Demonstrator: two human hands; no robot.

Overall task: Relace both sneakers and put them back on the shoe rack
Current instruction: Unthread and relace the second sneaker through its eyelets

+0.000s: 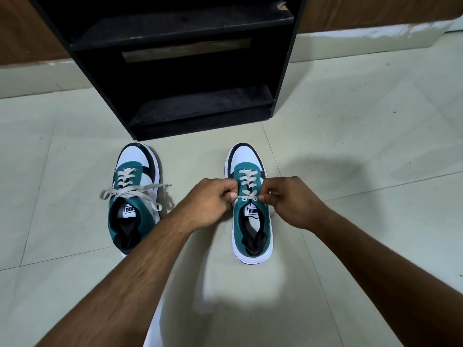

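While pinching lace [246, 197] ends on right sneaker [251, 209] | left hand [208, 202], right hand [292, 202] both gripping | left sneaker [134, 194] off to the left, laces loose

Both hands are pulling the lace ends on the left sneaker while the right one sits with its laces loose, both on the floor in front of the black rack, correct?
Not quite. The head view shows the left hand and right hand pinching lace ends on the right sneaker; the left sneaker has the loose laces. Both sit before the black rack.
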